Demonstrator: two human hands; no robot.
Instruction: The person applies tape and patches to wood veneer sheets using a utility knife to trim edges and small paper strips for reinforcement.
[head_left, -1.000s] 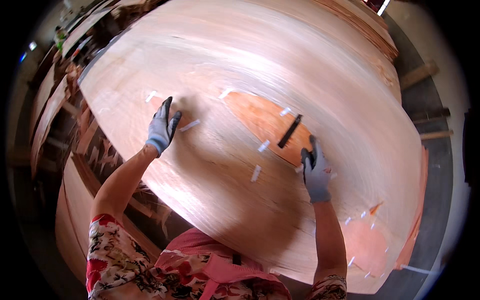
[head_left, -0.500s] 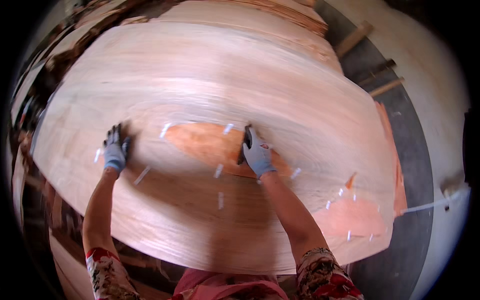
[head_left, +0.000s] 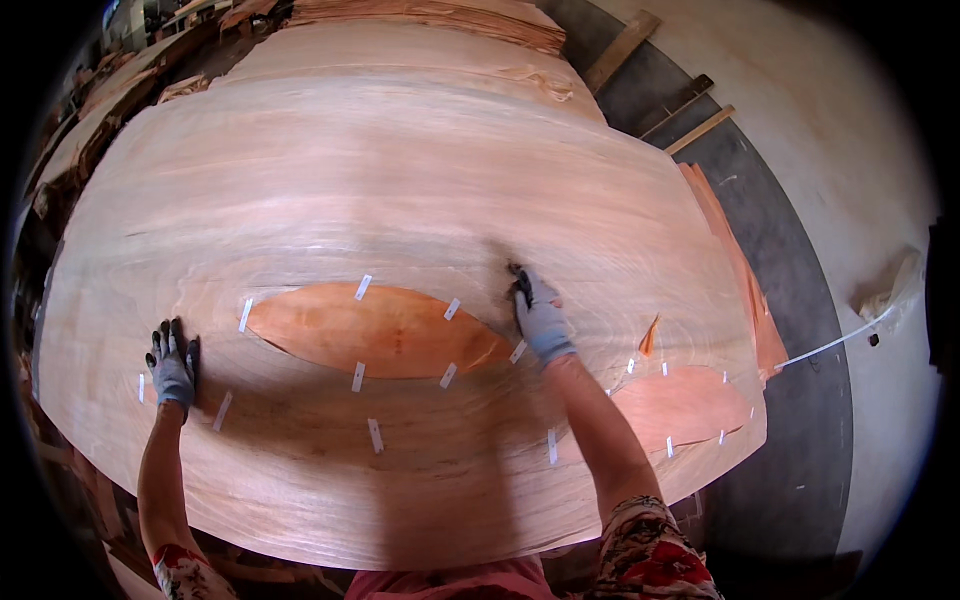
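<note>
A large sheet of pale wood veneer (head_left: pixel 300 210) lies under both hands. Let into it is a darker orange, leaf-shaped veneer patch (head_left: pixel 380 325), with several short white tape strips (head_left: pixel 359 377) across its edges. My left hand (head_left: pixel 173 368), in a grey glove with dark fingertips, rests flat on the sheet left of the patch, fingers spread. My right hand (head_left: pixel 543 315), gloved alike, is just beyond the patch's right end. Its fingers are drawn together and bent; anything between them is too small to make out.
Near the right edge sit a second, pinkish taped patch (head_left: pixel 680 405) and a small orange sliver (head_left: pixel 649 337). More stacked veneer (head_left: pixel 430 12) lies at the far side. Wooden sticks (head_left: pixel 622 50) and a white cord (head_left: pixel 835 345) are on the floor at right.
The view has shifted, so the sheet sits further left. My right hand has moved off the orange patch to beyond its right end. My left hand stays flat on the sheet.
</note>
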